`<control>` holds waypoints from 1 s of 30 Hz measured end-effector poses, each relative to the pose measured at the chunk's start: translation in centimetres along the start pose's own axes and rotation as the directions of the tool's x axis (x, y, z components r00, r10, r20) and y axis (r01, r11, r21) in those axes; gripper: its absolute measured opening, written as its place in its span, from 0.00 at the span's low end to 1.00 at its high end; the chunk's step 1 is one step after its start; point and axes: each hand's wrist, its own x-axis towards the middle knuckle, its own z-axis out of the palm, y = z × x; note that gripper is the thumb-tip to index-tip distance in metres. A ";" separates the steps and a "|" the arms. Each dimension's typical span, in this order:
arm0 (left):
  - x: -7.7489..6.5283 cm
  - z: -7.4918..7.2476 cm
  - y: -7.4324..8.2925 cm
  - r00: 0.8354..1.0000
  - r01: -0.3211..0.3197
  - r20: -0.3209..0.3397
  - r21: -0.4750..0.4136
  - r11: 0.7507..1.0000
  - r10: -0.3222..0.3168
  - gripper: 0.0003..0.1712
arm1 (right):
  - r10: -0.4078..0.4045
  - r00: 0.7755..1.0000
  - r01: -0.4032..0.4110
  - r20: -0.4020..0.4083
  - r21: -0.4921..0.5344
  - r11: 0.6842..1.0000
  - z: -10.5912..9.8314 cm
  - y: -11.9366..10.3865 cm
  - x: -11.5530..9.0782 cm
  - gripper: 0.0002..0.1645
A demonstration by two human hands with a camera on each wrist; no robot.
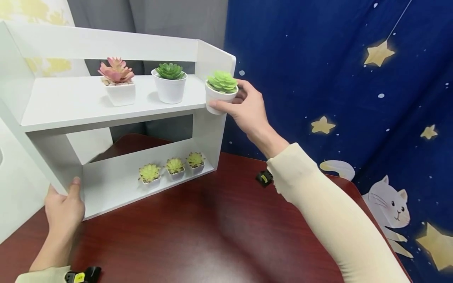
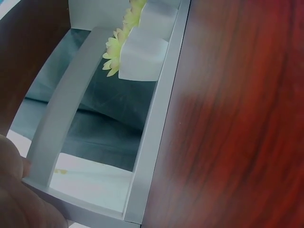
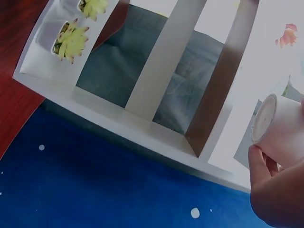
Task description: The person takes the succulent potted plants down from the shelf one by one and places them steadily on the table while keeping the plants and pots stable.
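Note:
My right hand (image 1: 249,108) grips a round white pot with a light green succulent (image 1: 222,82), thumb in front and fingers around the far side. The pot is at the right end of the upper shelf's front edge; its underside shows in the right wrist view, where the white pot (image 3: 280,128) is clear of the board. At the lower left, my left hand (image 1: 65,206) holds the side panel of the white shelf (image 1: 88,114), thumb inside. On the upper board stand a pink succulent in a square pot (image 1: 118,84) and a dark green succulent in a round pot (image 1: 170,84).
Three small yellow-green succulents, one of them at the left (image 1: 149,173), stand on the lower shelf. The shelf unit rests on a dark red wooden table (image 1: 198,236). A blue curtain (image 1: 301,70) with stars and a cat hangs behind, at the right.

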 end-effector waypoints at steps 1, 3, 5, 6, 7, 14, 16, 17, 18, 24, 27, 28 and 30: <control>0.1 0.1 0.0 1.000 0.005 -0.001 -0.007 1.000 -0.005 0.30 | -0.001 1.000 0.001 -0.001 -0.002 1.000 -0.4 0.0 -0.2 0.45; 0.2 0.2 0.1 1.000 0.011 -0.003 -0.018 1.000 -0.011 0.30 | 0.001 1.000 -0.001 -0.002 -0.013 1.000 -1.0 0.1 -0.5 0.45; 0.4 0.3 0.1 1.000 0.013 -0.007 -0.024 1.000 -0.013 0.30 | 0.000 1.000 0.000 -0.002 -0.023 1.000 -1.7 0.3 -0.8 0.44; 0.5 0.3 0.1 1.000 0.011 -0.010 -0.025 1.000 -0.012 0.30 | -0.001 1.000 0.001 0.000 -0.026 1.000 -1.9 0.5 -1.0 0.44; 0.5 0.3 0.1 1.000 0.012 -0.013 -0.024 1.000 -0.012 0.30 | -0.003 1.000 0.003 0.004 -0.027 1.000 -2.2 0.6 -1.1 0.44; 0.5 0.2 0.2 0.999 0.033 -0.015 -0.022 0.999 -0.034 0.29 | 0.030 0.999 -0.028 0.041 -0.048 0.998 -3.8 2.8 -3.1 0.43; 0.4 0.3 0.2 1.000 0.022 -0.009 -0.023 0.999 -0.022 0.29 | 0.038 0.998 -0.035 0.046 -0.064 0.997 -4.1 3.4 -3.8 0.44; 0.4 0.4 0.3 1.000 0.019 -0.006 -0.027 0.999 -0.019 0.29 | 0.041 0.998 -0.037 0.049 -0.077 0.996 -4.2 3.6 -4.2 0.44; 0.5 0.4 0.2 1.000 0.014 -0.006 -0.025 1.000 -0.014 0.29 | 0.044 0.998 -0.039 0.052 -0.089 0.995 -4.4 3.8 -4.5 0.44; 0.6 0.5 -0.1 1.000 0.031 -0.005 -0.039 0.999 -0.031 0.29 | 0.070 0.996 -0.061 0.058 -0.154 0.986 -5.1 5.2 -6.3 0.45; 0.5 0.5 -0.2 0.999 0.037 -0.015 -0.040 0.999 -0.038 0.29 | 0.090 0.994 -0.077 0.058 -0.200 0.977 -5.3 6.1 -7.1 0.46; 0.4 0.5 -0.2 0.999 0.035 -0.020 -0.038 0.999 -0.036 0.29 | 0.096 0.994 -0.082 0.056 -0.212 0.974 -5.4 6.4 -7.3 0.46; 0.3 0.5 -0.2 1.000 0.019 -0.024 -0.032 0.999 -0.020 0.29 | 0.109 0.993 -0.093 0.055 -0.234 0.968 -5.7 6.9 -7.8 0.47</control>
